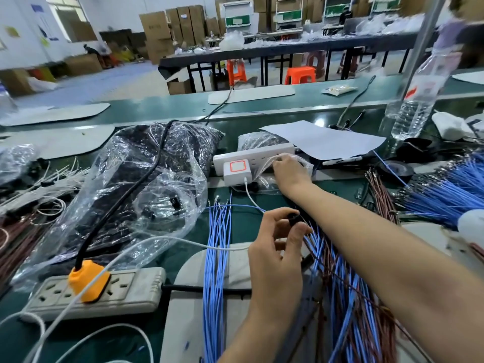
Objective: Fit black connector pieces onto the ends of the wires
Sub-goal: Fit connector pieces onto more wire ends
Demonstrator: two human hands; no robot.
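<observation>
pinching a black connector piece (294, 220) in the left hand (277, 247) at centre frame, one blue wire (235, 205) leading into it. reaching with the right hand (289, 171) into a small clear bag (267, 179) just above, finger pose impossible to tell. judged partway at most: loose blue wires (217, 258) at lower centre bare-ended, plenty left to fit.

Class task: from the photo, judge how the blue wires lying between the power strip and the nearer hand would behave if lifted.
The blue wires would probably droop: they are thin, and one bends toward the left hand gripping the black connector. They likely weigh little. Lying loose, no tie visible, they would probably splay apart.
</observation>
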